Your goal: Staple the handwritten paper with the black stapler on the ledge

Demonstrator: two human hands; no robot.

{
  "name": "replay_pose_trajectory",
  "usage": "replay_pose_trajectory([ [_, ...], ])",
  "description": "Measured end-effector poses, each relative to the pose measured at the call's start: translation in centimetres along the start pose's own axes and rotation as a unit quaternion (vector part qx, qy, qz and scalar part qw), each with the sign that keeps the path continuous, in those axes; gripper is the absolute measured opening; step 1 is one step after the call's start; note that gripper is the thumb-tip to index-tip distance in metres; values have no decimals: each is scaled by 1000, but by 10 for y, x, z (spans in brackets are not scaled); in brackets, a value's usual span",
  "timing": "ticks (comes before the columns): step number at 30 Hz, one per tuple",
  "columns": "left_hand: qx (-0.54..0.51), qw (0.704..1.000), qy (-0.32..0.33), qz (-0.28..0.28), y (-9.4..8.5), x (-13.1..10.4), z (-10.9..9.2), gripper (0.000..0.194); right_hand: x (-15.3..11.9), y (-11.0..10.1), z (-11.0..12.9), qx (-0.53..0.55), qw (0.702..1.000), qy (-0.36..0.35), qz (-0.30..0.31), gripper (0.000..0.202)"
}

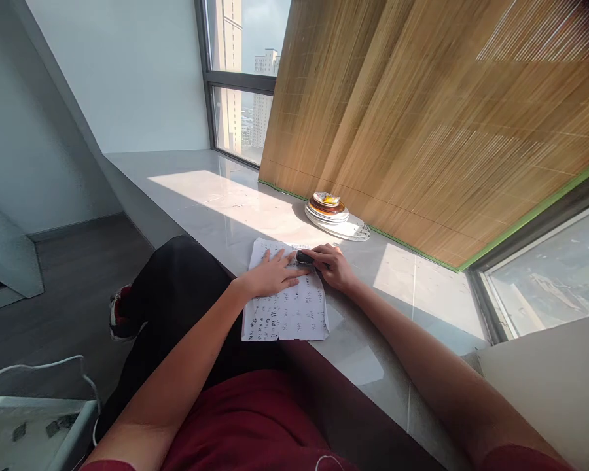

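A sheet of paper (299,320) covered in handwriting lies on the pale stone ledge, its near end reaching over the ledge's edge. My left hand (269,273) rests flat on the upper part of the sheet with the fingers spread. Close to its fingertips, my right hand (334,267) is closed on a small black object (304,257) held against the paper near the top. The fingers partly cover this object, and its exact kind cannot be made out.
Beyond the paper, a stack of plates (326,212) stands on the stone ledge (186,190), with something yellow on top. A bamboo blind (397,124) hangs behind it, beside a window (240,124). At lower left stands a pale stool-like piece (34,425) with a white cable.
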State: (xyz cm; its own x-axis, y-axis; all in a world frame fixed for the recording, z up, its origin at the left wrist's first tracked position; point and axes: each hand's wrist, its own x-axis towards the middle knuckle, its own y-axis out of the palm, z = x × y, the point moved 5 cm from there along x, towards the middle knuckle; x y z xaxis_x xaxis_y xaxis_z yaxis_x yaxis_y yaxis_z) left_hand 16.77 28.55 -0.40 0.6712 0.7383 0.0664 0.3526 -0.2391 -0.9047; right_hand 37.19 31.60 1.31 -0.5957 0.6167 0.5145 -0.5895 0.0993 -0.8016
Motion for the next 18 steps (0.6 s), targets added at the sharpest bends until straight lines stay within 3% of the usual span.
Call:
replay_pose_trajectory([
  [18,10,1000,8,6,-2,-4,-3,48,1,0,-1,12,1000,14,-1,51],
])
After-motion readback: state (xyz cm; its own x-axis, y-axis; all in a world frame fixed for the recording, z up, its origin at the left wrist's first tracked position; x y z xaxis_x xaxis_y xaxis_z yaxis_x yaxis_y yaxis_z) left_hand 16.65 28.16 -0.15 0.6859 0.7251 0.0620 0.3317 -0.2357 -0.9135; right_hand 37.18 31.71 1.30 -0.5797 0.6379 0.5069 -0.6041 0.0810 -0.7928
